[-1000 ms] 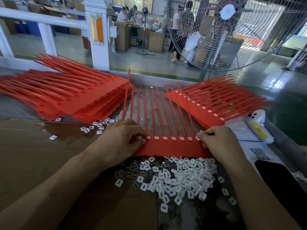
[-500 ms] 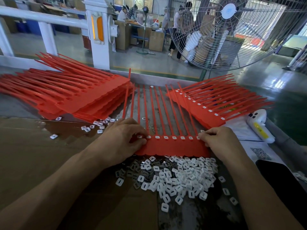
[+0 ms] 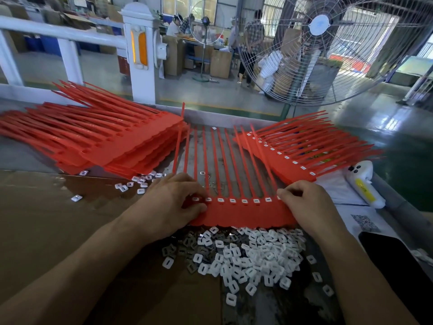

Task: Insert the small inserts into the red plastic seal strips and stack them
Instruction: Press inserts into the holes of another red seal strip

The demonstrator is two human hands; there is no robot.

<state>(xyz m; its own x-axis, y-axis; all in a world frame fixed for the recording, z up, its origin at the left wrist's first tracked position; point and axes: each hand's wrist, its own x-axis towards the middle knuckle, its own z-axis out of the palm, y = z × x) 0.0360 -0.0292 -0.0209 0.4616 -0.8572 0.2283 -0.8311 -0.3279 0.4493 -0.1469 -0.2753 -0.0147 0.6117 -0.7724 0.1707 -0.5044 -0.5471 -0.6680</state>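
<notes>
Your left hand (image 3: 173, 202) and right hand (image 3: 307, 202) pinch opposite ends of the red seal strip sheet (image 3: 243, 213), lying flat above the white insert pile (image 3: 246, 256). Uneven lift could flex it, popping seated inserts.

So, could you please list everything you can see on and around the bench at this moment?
Seal strip sheet: one, red, centre of bench, tails pointing away, white inserts along its head row.
Left stack: many red sheets, far left.
Right stack: several red sheets with inserts fitted, far right.
Loose inserts: large pile, white, some grey, in front of the centre sheet; a few scattered by the left stack.
Handheld device: one, white with yellow label, right edge.
Phone: one, black, near right.
Printed papers: white, with a QR code, right.
Cardboard: brown, left.
Fan: one, wire-caged, behind bench.
Left hand: fingers on the sheet's left end.
Right hand: fingers curled at the sheet's right end.
</notes>
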